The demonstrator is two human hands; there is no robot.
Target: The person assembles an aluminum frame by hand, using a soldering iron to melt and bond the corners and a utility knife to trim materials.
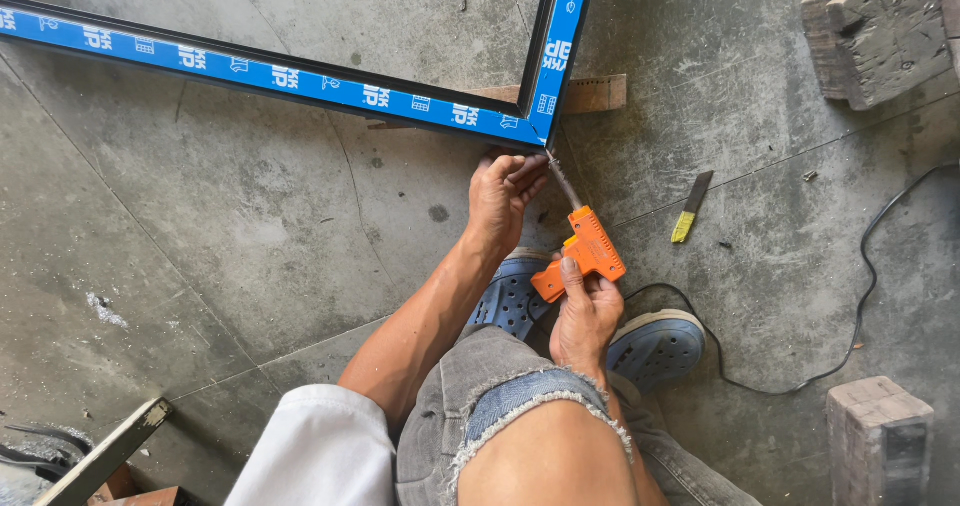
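My right hand (585,311) grips an orange power drill (585,251) by its handle. The drill's bit (562,178) points up at the corner of a metal frame (300,79) wrapped in blue protective film. My left hand (500,196) rests at that frame corner, fingers curled next to the bit's tip. The frame lies flat on the concrete floor, one bar running left and another running up from the corner. I am squatting, with a bare knee and blue perforated clogs (655,346) below my hands.
A yellow-handled blade tool (690,209) lies on the floor to the right of the drill. A black cable (860,286) loops across the right side. Wooden blocks sit at top right (880,31) and bottom right (880,441). A wood strip (595,94) props the frame.
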